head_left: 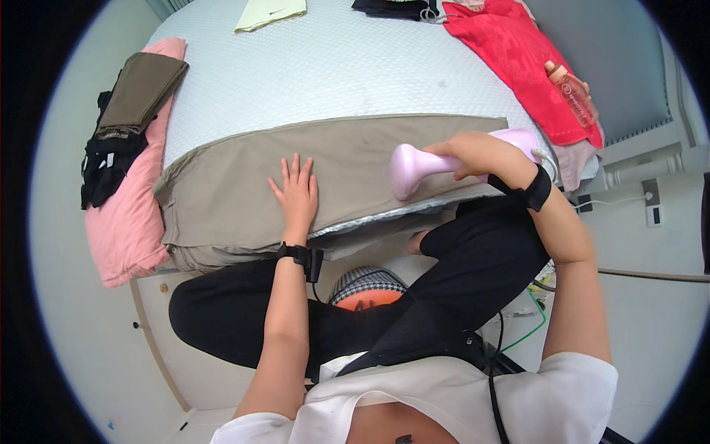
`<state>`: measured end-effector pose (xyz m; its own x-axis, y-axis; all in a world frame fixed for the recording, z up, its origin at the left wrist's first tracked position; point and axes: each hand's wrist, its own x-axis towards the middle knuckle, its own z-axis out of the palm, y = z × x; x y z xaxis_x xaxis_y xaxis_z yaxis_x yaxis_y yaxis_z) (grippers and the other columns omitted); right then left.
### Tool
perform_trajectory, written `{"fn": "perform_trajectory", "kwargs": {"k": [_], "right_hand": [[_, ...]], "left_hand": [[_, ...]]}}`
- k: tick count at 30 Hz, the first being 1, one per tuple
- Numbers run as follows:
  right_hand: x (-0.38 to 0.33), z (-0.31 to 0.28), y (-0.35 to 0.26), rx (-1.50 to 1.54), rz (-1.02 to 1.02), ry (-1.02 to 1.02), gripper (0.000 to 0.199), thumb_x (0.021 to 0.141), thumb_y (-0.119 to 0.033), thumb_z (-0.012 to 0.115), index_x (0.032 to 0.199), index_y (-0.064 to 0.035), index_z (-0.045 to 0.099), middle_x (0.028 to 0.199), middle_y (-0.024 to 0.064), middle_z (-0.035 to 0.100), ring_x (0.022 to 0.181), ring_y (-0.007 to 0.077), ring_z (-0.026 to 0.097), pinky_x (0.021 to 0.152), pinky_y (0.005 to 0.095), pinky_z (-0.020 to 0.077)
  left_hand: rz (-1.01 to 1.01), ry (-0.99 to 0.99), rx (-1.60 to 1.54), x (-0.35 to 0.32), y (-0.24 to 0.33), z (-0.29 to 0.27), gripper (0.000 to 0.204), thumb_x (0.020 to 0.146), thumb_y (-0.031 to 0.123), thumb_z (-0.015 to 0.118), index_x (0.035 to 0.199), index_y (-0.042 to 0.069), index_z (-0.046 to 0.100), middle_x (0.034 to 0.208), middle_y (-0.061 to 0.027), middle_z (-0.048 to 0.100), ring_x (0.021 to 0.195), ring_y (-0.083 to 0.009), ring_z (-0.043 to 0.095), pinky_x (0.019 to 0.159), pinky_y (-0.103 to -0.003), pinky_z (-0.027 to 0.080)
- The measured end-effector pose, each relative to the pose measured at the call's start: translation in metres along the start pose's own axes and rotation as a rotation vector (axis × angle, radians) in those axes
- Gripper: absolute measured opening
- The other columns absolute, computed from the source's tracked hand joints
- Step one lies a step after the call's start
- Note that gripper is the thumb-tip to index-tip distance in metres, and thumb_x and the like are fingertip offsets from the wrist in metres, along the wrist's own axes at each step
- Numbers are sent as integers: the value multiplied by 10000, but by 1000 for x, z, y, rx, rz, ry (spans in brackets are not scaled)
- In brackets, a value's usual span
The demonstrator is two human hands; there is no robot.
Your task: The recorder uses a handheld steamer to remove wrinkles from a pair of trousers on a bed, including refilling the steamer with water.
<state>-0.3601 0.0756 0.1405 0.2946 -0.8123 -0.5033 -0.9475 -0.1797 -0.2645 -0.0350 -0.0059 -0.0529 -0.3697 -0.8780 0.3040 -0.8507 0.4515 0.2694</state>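
A pair of khaki trousers [229,177] lies stretched sideways along the near edge of the bed, with part of it hanging down over the front. My left hand [298,194] rests flat on the cloth, fingers spread, holding nothing. In my right hand [477,157] is a pale pink handheld garment steamer [416,169], gripped around its handle. Its rounded head points left and is over the right part of the trousers; whether it presses on the cloth I cannot tell. A white cord leaves its rear end near my right wrist.
The bed's white quilted cover [355,70] spreads beyond the trousers. A pink pillow [122,248] at left carries folded brown trousers [140,92] and black clothing [111,166]. A red cloth [510,55] with a pink bottle [573,95] lies at right. Folded pale yellow [270,13] and black garments [396,7] sit far back.
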Motion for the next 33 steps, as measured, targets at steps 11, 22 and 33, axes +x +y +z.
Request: {"fn": "perform_trajectory", "kwargs": {"k": [11, 22, 33], "right_hand": [[17, 7, -5, 34, -121, 36, 770, 645, -79, 751, 1333, -228, 440, 1010, 150, 634, 932, 347, 596, 777, 422, 467], [-39, 10, 42, 53, 163, -2, 784, 590, 25, 725, 1289, -243, 495, 1004, 127, 641, 918, 329, 612, 771, 412, 484], [-25, 18, 41, 45, 31, 32, 791, 636, 17, 705, 1325, -279, 451, 859, 115, 647, 613, 256, 620, 566, 382, 505]], "left_hand": [[-62, 3, 138, -14, 30, 10, 491, 915, 325, 430, 1385, 193, 378, 1480, -68, 272, 1376, -322, 187, 1051, -629, 91], [-71, -3, 128, -14, 30, 9, 500, 920, 332, 410, 1398, 197, 357, 1487, -67, 259, 1380, -319, 182, 1051, -625, 96], [-27, -44, 156, -10, 44, 7, 508, 922, 289, 409, 1402, 134, 343, 1490, -80, 249, 1383, -318, 171, 1070, -590, 97]]}}
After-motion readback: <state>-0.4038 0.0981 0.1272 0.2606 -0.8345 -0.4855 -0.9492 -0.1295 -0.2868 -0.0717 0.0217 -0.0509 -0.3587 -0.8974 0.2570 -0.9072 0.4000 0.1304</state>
